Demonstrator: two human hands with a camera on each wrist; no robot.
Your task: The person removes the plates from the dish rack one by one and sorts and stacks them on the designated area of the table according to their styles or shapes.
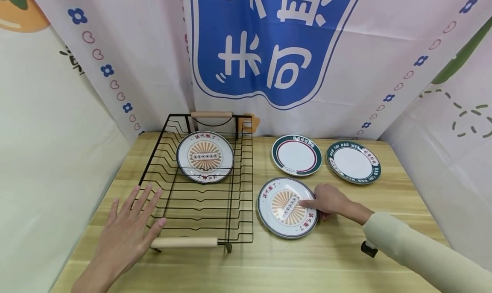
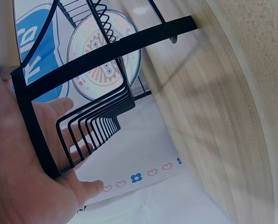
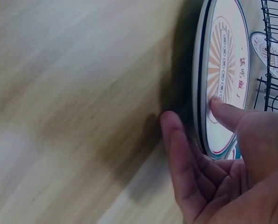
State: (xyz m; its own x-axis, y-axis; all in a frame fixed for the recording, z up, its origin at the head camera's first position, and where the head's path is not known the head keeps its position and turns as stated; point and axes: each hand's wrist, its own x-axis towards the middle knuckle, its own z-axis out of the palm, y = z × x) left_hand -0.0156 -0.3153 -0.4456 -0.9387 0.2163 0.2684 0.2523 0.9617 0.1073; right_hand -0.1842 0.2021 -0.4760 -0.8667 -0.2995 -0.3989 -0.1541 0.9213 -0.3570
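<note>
My left hand (image 1: 127,231) spreads its fingers flat beside the near left corner of a black wire dish rack (image 1: 196,218) with wooden handles. In the left wrist view, the rack's bars (image 2: 82,65) cross in front of the palm. A white plate (image 1: 205,156) with an orange sunburst leans upright in the rack's far part. Right of the rack, matching sunburst plates (image 1: 286,207) lie stacked on the table. My right hand (image 1: 330,199) grips their right edge: in the right wrist view the thumb (image 3: 225,113) presses the top plate's face, fingers curled at the rim.
Two groups of green-rimmed plates lie behind the stack, one plate (image 1: 297,155) nearer the rack and another (image 1: 354,162) farther right. A printed cloth (image 1: 153,58) hangs behind the wooden table (image 1: 269,263), with pale cloth walls at both sides.
</note>
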